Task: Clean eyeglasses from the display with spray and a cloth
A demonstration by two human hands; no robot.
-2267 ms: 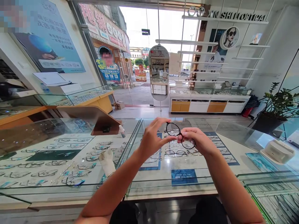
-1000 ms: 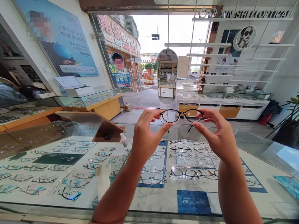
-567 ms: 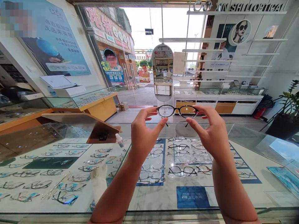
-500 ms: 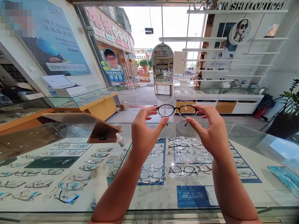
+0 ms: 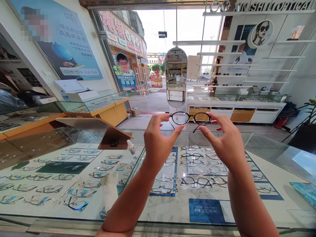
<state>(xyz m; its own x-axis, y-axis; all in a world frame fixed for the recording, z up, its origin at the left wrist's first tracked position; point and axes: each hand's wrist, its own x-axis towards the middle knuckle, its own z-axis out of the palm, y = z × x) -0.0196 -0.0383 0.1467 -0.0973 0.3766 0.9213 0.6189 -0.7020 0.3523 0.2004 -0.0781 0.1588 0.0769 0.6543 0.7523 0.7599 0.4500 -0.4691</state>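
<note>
Black-rimmed round eyeglasses [image 5: 191,116] hang in the air above the glass counter, front rims level. My left hand [image 5: 160,140] pinches their left end between thumb and fingers. At the right end, my right hand [image 5: 223,138] grips the frame the same way. The thin temple arms slant down below the lenses. Under my hands, inside the glass display case [image 5: 172,210], lie rows of eyeglass frames [image 5: 197,181] on white and blue mats.
A small white spray bottle [image 5: 130,146] stands on the counter at left, near a brown tilted panel [image 5: 113,133]. A blue card [image 5: 206,210] lies in front. Beyond the counter are an oval mirror [image 5: 176,77] and a wall display with shelves [image 5: 237,110].
The camera view has swung slightly left, so the surroundings sit further right. Both hands still hold the eyeglasses, whose temple arms now show at a slightly different angle.
</note>
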